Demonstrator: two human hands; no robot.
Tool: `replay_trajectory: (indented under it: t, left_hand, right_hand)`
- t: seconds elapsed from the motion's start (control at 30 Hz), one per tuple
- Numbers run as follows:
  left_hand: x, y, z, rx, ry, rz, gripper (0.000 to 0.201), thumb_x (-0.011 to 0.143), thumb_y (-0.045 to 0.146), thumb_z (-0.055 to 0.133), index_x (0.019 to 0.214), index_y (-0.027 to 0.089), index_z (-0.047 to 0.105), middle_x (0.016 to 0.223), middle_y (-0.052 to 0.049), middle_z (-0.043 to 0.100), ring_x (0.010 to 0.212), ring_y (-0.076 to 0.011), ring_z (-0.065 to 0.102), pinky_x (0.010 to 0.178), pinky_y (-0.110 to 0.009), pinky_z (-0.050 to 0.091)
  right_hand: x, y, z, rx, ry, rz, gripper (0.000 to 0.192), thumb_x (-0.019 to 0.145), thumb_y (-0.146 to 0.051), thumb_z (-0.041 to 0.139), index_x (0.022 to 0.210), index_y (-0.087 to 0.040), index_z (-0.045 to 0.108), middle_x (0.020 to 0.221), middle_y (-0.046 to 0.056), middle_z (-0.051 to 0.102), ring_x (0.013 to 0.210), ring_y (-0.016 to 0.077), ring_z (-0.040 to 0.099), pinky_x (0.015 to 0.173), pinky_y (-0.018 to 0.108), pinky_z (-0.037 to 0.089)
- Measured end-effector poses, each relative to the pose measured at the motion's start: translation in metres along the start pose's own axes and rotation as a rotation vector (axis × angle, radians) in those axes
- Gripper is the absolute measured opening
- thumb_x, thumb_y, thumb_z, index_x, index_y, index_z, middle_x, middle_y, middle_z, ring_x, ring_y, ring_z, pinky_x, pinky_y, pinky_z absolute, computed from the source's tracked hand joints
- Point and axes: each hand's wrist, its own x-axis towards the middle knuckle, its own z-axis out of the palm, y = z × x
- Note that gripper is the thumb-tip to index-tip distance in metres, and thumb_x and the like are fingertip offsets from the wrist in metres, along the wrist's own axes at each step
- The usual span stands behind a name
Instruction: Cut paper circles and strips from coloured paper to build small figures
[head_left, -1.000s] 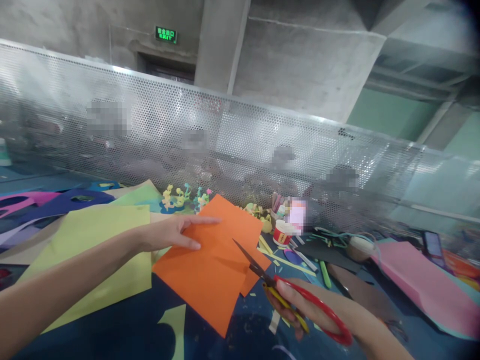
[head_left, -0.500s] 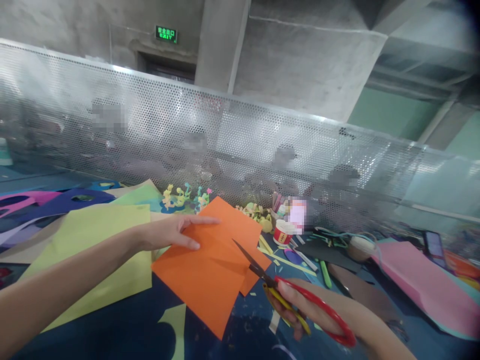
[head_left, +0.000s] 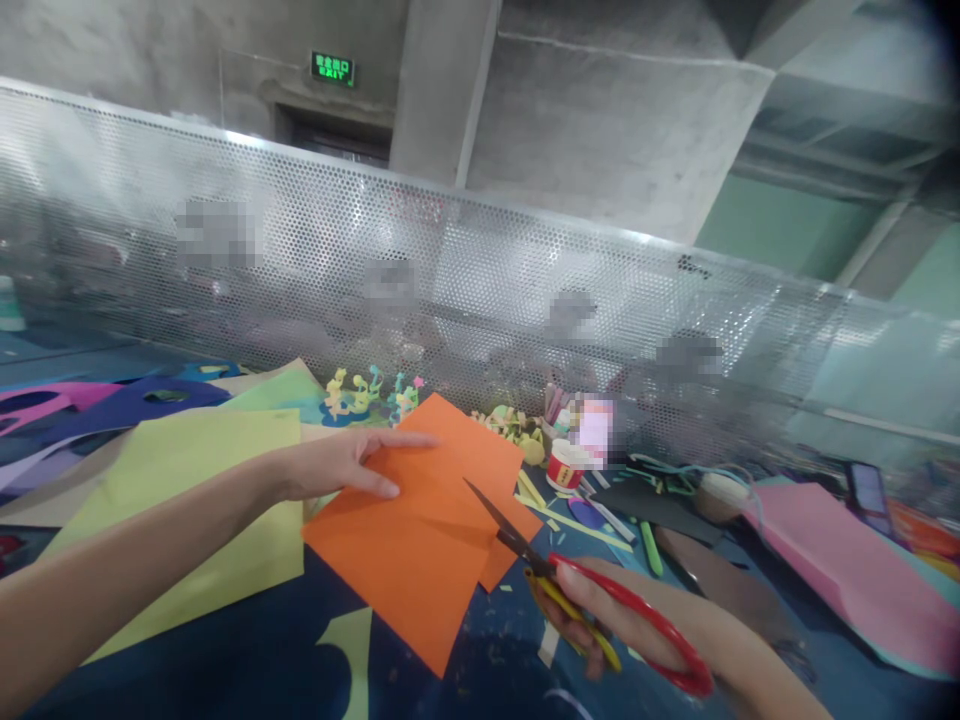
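Observation:
My left hand (head_left: 352,462) grips an orange sheet of paper (head_left: 420,560) at its left side. Thumb and index finger lie spread on top; the other fingers are hidden, apparently beneath the sheet. My right hand (head_left: 592,615) is closed around scissors (head_left: 634,595) with red and yellow handles. One dark blade lies over the orange paper, pointing up and left towards its middle, while the other blade is mostly hidden. A cut seems to run in from the right edge, where a smaller orange flap (head_left: 499,560) sits lower.
Light-green paper (head_left: 225,530) lies under my left forearm. Behind the orange sheet stand small paper figures (head_left: 367,392) and a red-and-white tub (head_left: 565,466). Pink paper (head_left: 847,570), a green-handled tool (head_left: 651,548) and scraps lie right. A perforated metal screen (head_left: 315,250) borders the table's far side.

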Motion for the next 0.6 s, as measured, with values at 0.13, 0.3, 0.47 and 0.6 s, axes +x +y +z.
replay_trajectory:
  t: [0.13, 0.3, 0.47, 0.6]
  left_hand:
    - [0.0000, 0.0000, -0.0006, -0.003, -0.013, -0.005, 0.065, 0.075, 0.023, 0.066, 0.132, 0.035, 0.037, 0.138, 0.000, 0.043, 0.118, -0.0246, 0.049, 0.094, -0.035, 0.045]
    - [0.0010, -0.0024, -0.0022, 0.047, -0.005, 0.017, 0.064, 0.075, 0.025, 0.066, 0.131, 0.036, 0.038, 0.139, 0.002, 0.040, 0.123, -0.0256, 0.043, 0.095, -0.034, 0.044]
    - [0.0009, -0.0031, -0.0027, 0.086, -0.014, 0.023, 0.065, 0.075, 0.029, 0.064, 0.133, 0.036, 0.035, 0.142, 0.003, 0.036, 0.125, -0.0259, 0.039, 0.096, -0.034, 0.043]
    - [0.0003, -0.0015, -0.0023, 0.089, -0.003, 0.022, 0.066, 0.075, 0.029, 0.064, 0.133, 0.036, 0.035, 0.143, 0.002, 0.034, 0.124, -0.0263, 0.040, 0.095, -0.033, 0.043]
  right_hand:
    - [0.0018, 0.0022, 0.0011, 0.008, -0.002, -0.013, 0.060, 0.080, -0.070, 0.018, 0.074, -0.019, 0.048, 0.074, 0.001, 0.051, 0.066, 0.0132, 0.059, 0.066, 0.026, 0.048]
    - [0.0030, 0.0063, 0.0022, 0.023, -0.005, -0.039, 0.057, 0.082, -0.069, 0.019, 0.073, -0.019, 0.045, 0.071, -0.001, 0.048, 0.062, 0.0119, 0.057, 0.065, 0.026, 0.048]
    - [0.0028, 0.0058, 0.0019, 0.031, -0.012, -0.067, 0.055, 0.084, -0.066, 0.018, 0.074, -0.019, 0.045, 0.070, 0.000, 0.047, 0.062, 0.0122, 0.056, 0.064, 0.028, 0.048]
    - [0.0019, 0.0039, 0.0021, 0.002, 0.008, -0.047, 0.058, 0.082, -0.068, 0.018, 0.074, -0.018, 0.048, 0.073, 0.001, 0.052, 0.062, 0.0122, 0.057, 0.064, 0.027, 0.048]
